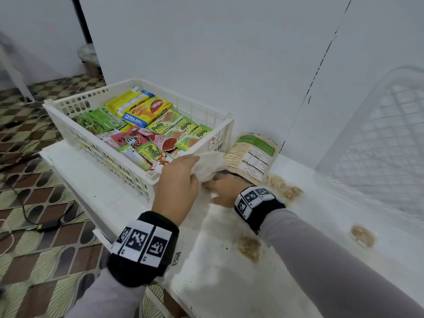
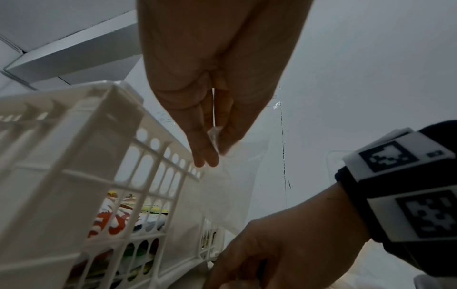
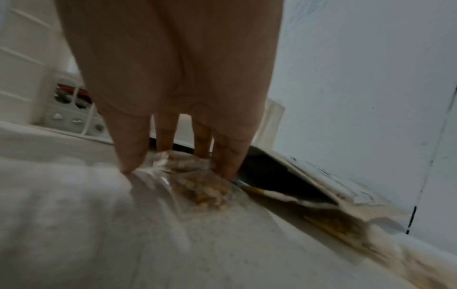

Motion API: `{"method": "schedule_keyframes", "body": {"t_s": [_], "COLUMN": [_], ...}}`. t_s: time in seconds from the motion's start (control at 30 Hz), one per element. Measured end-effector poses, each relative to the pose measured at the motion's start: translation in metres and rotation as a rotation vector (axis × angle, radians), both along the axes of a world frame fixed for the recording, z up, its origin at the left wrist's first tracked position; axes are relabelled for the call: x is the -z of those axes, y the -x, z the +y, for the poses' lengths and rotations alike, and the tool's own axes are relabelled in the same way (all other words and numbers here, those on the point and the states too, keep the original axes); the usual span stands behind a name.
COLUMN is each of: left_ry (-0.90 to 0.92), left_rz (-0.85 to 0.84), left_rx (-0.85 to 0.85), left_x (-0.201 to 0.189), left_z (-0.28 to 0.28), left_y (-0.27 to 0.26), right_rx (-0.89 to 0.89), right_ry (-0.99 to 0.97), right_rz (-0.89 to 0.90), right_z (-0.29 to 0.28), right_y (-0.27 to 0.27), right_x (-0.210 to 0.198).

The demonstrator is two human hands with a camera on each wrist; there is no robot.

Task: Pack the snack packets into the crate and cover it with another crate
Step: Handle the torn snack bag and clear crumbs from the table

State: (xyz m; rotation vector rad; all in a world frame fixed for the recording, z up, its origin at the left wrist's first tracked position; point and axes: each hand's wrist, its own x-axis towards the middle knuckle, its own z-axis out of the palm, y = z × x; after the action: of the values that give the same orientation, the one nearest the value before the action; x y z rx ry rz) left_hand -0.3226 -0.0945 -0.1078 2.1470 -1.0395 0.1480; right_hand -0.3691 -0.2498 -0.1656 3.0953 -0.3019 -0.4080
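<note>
A white slatted crate (image 1: 75,104) stands on the white table, filled with several colourful snack packets (image 1: 158,125). At its near right corner my left hand (image 1: 181,180) pinches a thin translucent plastic bag (image 1: 211,161) between thumb and fingers (image 2: 205,158); the bag (image 2: 227,191) hangs beside the crate wall (image 2: 81,136). Just below it, my right hand (image 1: 222,191) pinches a small clear packet of brown crumbly snack (image 3: 202,191) on the table, thumb on one side and fingers on the other. An open kraft pouch (image 1: 252,154) leans on the wall behind them.
A second white crate (image 1: 378,138) leans tilted against the wall at the right. Small clear snack packets lie loose on the table (image 1: 249,247), (image 1: 362,235), (image 1: 289,191). The table's edge runs along the left, above a patterned floor with a cable and adapter (image 1: 48,226).
</note>
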Motion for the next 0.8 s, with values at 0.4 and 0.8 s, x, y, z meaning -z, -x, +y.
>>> {"method": "schedule_keyframes", "body": {"t_s": [0.4,0.8], "left_ry": [0.036,0.055], "left_rz": [0.055,0.205], "left_rx": [0.003,0.090], "left_x": [0.003,-0.010], "left_z": [-0.006,-0.016], "left_y": [-0.002,0.004], "right_rx": [0.496,0.223], "right_ry": [-0.556,-0.918], "right_rz": [-1.012,-1.161], "right_z": [0.013,0.059], "right_y": [0.068,0.052], "right_x": [-0.048,-0.076]}}
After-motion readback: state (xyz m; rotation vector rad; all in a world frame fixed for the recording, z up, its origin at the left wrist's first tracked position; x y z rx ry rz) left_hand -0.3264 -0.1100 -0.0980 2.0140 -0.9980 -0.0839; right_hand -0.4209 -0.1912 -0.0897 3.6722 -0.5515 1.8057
